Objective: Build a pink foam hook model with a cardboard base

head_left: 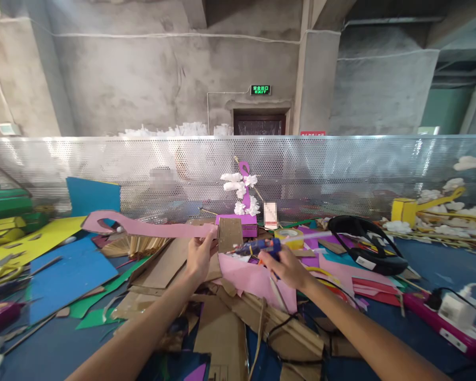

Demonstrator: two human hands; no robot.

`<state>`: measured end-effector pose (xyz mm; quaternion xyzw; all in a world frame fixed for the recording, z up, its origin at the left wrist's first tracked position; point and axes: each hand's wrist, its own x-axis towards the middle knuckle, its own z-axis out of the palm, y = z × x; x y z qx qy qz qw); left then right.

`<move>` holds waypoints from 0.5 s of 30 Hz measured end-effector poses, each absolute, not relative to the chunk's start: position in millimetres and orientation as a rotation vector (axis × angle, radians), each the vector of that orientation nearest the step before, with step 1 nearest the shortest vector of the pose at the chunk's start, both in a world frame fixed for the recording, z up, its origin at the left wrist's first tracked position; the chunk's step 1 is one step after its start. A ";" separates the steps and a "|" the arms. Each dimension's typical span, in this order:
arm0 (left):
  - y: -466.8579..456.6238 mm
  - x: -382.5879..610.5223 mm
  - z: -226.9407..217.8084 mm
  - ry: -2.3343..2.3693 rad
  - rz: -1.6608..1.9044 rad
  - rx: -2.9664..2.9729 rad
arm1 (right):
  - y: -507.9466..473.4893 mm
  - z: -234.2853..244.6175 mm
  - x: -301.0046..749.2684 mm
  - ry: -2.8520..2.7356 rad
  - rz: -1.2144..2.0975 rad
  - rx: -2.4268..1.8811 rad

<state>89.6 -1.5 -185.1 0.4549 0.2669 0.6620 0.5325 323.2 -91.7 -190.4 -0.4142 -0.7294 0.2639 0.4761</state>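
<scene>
My left hand (pixel 199 256) is closed around the right end of a long pink cardboard strip (pixel 154 228), whose far left end curls into a hook. A brown cardboard block (pixel 230 235) meets the strip at my fingertips; I cannot tell whether it is fixed there. In my right hand (pixel 283 264) is a blue glue gun (pixel 259 246), its nozzle pointing left at the block's lower edge. A clear glue stick (pixel 307 236) sticks out of the gun's back. Below both hands lies a pink sheet (pixel 257 278).
Behind stands a purple cardboard figure (pixel 238 225) with white flowers, before a perforated metal screen (pixel 174 153). Right are yellow tape (pixel 291 241), a black headband (pixel 367 246) and a magenta power strip (pixel 448 325). Left lie blue board (pixel 73 275) and scissors (pixel 3 272). Cardboard scraps (pixel 222 328) cover the front.
</scene>
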 end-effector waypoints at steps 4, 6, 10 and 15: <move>3.9 79.8 -181.0 0.609 1.597 1.085 | -88.0 -180.3 342.8 -1.434 1.031 -0.908; 3.9 77.8 -180.0 0.609 1.590 1.087 | -87.9 -176.3 353.1 -1.417 1.106 -0.888; 5.8 74.8 -178.0 0.623 1.557 1.087 | -85.7 -175.3 374.7 -1.503 1.094 -1.027; 19.1 60.2 -174.6 0.673 1.581 1.038 | -78.6 -178.0 406.7 -1.764 0.762 -1.330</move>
